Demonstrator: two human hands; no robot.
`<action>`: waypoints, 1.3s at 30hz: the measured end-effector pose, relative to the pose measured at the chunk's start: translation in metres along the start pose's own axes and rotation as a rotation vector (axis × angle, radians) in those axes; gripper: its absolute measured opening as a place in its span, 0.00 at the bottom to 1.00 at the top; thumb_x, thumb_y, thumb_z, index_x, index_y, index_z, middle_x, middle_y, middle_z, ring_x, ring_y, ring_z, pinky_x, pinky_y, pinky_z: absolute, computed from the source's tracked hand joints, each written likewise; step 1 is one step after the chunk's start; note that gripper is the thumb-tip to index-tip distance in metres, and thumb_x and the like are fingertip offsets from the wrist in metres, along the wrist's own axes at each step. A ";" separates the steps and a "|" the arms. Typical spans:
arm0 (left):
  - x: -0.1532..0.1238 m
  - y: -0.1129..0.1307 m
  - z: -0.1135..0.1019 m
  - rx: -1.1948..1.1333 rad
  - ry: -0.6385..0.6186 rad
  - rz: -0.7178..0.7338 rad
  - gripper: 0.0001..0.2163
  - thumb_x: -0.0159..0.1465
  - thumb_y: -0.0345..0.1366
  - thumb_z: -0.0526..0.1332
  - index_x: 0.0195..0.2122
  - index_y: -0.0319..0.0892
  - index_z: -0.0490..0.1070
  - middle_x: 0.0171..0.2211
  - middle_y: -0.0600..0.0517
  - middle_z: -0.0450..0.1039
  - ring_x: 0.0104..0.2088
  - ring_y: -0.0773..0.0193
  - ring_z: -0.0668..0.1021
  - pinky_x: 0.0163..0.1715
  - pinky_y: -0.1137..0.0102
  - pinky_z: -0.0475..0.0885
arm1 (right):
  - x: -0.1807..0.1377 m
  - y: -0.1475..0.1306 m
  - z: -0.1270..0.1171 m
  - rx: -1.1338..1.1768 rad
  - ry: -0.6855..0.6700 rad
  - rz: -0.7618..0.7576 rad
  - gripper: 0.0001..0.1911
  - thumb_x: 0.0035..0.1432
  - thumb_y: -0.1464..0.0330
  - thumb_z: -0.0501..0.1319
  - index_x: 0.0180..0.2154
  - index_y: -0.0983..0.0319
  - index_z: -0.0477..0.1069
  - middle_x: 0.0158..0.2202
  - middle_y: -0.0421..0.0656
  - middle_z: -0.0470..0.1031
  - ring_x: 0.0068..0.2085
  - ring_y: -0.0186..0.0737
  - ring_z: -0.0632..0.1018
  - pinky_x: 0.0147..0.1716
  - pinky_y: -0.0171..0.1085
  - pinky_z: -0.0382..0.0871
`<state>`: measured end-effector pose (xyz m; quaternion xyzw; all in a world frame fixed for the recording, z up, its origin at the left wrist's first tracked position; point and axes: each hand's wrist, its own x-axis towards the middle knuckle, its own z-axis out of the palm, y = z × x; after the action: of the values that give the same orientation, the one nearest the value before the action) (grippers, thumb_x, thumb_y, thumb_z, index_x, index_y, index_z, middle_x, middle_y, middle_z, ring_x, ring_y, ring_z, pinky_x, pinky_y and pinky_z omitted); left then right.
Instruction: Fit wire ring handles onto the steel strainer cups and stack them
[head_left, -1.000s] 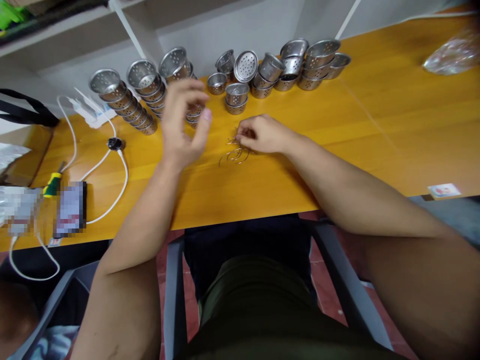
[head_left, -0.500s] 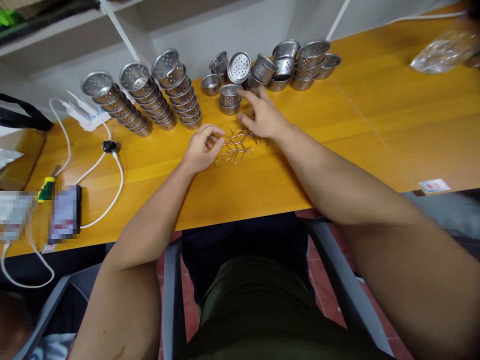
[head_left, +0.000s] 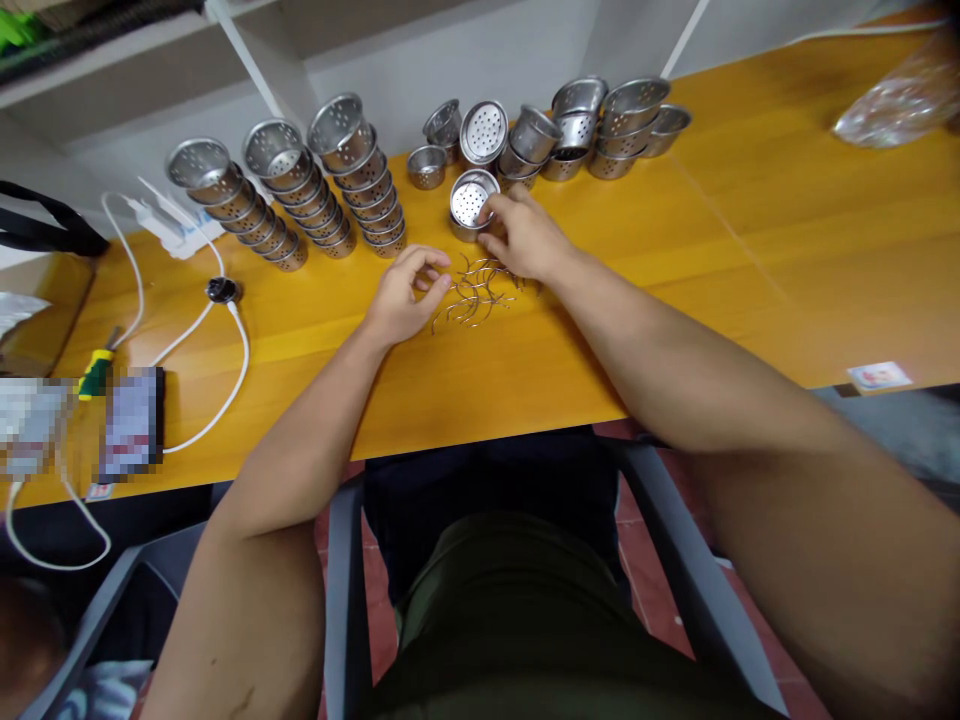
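A heap of thin bent wire handles [head_left: 474,290] lies on the orange table [head_left: 750,240] between my hands. My left hand [head_left: 405,295] rests at the heap's left edge, its fingers curled and pinching at the wires. My right hand [head_left: 525,235] grips the rim of a small perforated metal cup [head_left: 471,202], tilted so its holed bottom shows. Behind it lie loose metal cups [head_left: 570,130] in a jumble. To the left, three leaning stacks of nested cups [head_left: 330,190] stand in rows.
A white cable with an inline switch [head_left: 223,291] loops across the table's left part. A green-handled screwdriver [head_left: 96,372] and blurred packets lie at the left edge. A clear plastic bag [head_left: 892,100] sits far right, a small card [head_left: 877,377] at the front edge.
My left hand came down from mid-air onto the wire heap. My right hand left the wires, reached back to the loose cups and has drawn one cup toward me, tilted.
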<state>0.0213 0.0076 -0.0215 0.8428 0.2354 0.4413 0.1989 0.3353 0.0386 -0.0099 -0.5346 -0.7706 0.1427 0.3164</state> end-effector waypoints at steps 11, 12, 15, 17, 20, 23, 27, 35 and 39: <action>-0.015 -0.056 0.010 0.078 0.054 -0.160 0.58 0.76 0.71 0.82 0.93 0.60 0.49 0.90 0.31 0.65 0.88 0.35 0.78 0.85 0.42 0.84 | -0.014 -0.041 0.000 0.225 -0.063 -0.208 0.23 0.79 0.43 0.80 0.58 0.52 0.84 0.60 0.55 0.85 0.60 0.69 0.86 0.72 0.72 0.86; -0.015 -0.055 0.010 0.088 0.048 -0.159 0.59 0.75 0.72 0.83 0.93 0.58 0.50 0.89 0.31 0.68 0.88 0.35 0.78 0.86 0.41 0.83 | -0.018 -0.048 0.000 0.246 -0.074 -0.232 0.23 0.79 0.42 0.80 0.57 0.52 0.85 0.60 0.54 0.85 0.60 0.69 0.86 0.72 0.72 0.86; -0.011 -0.046 0.005 0.114 0.047 -0.146 0.56 0.73 0.73 0.84 0.89 0.55 0.58 0.82 0.34 0.76 0.84 0.35 0.82 0.86 0.42 0.82 | -0.029 -0.067 -0.003 0.288 -0.088 -0.270 0.29 0.78 0.36 0.80 0.58 0.51 0.86 0.61 0.54 0.85 0.61 0.68 0.86 0.71 0.67 0.86; -0.007 -0.038 0.000 0.098 0.069 -0.117 0.54 0.73 0.71 0.85 0.87 0.55 0.60 0.81 0.34 0.77 0.82 0.35 0.84 0.86 0.42 0.83 | -0.034 -0.075 -0.007 0.290 -0.051 -0.248 0.34 0.78 0.31 0.78 0.61 0.51 0.86 0.61 0.54 0.85 0.63 0.68 0.85 0.69 0.65 0.87; -0.001 -0.025 -0.007 0.072 0.084 -0.074 0.57 0.74 0.66 0.87 0.91 0.57 0.54 0.81 0.35 0.76 0.82 0.34 0.84 0.85 0.42 0.83 | -0.036 -0.077 -0.013 0.259 0.058 -0.187 0.37 0.81 0.27 0.72 0.62 0.51 0.86 0.60 0.55 0.84 0.65 0.69 0.85 0.70 0.65 0.87; 0.003 -0.012 -0.011 0.103 0.056 -0.044 0.58 0.72 0.66 0.88 0.91 0.58 0.55 0.82 0.36 0.76 0.85 0.32 0.82 0.88 0.40 0.80 | -0.034 -0.076 -0.013 0.250 0.120 -0.168 0.34 0.84 0.29 0.71 0.58 0.52 0.85 0.59 0.55 0.85 0.64 0.68 0.85 0.70 0.65 0.87; 0.004 0.003 -0.007 0.153 0.049 -0.056 0.61 0.65 0.72 0.91 0.89 0.60 0.60 0.84 0.37 0.74 0.87 0.28 0.80 0.90 0.35 0.77 | -0.036 -0.082 -0.004 0.299 0.091 -0.192 0.24 0.82 0.41 0.79 0.57 0.52 0.85 0.59 0.54 0.86 0.59 0.65 0.86 0.67 0.64 0.88; 0.006 0.020 -0.012 0.143 -0.021 -0.061 0.59 0.63 0.82 0.84 0.86 0.62 0.66 0.80 0.40 0.79 0.83 0.30 0.84 0.86 0.35 0.82 | -0.039 -0.090 0.003 0.232 0.048 -0.183 0.14 0.72 0.62 0.84 0.49 0.53 0.81 0.54 0.51 0.83 0.54 0.63 0.85 0.63 0.65 0.88; 0.007 0.025 -0.012 0.160 -0.045 -0.092 0.54 0.64 0.82 0.85 0.82 0.59 0.73 0.76 0.41 0.83 0.80 0.30 0.86 0.83 0.37 0.85 | -0.041 -0.090 0.001 0.271 0.058 -0.202 0.11 0.77 0.59 0.80 0.52 0.53 0.84 0.59 0.53 0.82 0.60 0.66 0.84 0.70 0.67 0.85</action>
<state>0.0200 -0.0070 0.0033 0.8539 0.3038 0.3926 0.1561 0.2782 -0.0335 0.0260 -0.4107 -0.7848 0.1971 0.4202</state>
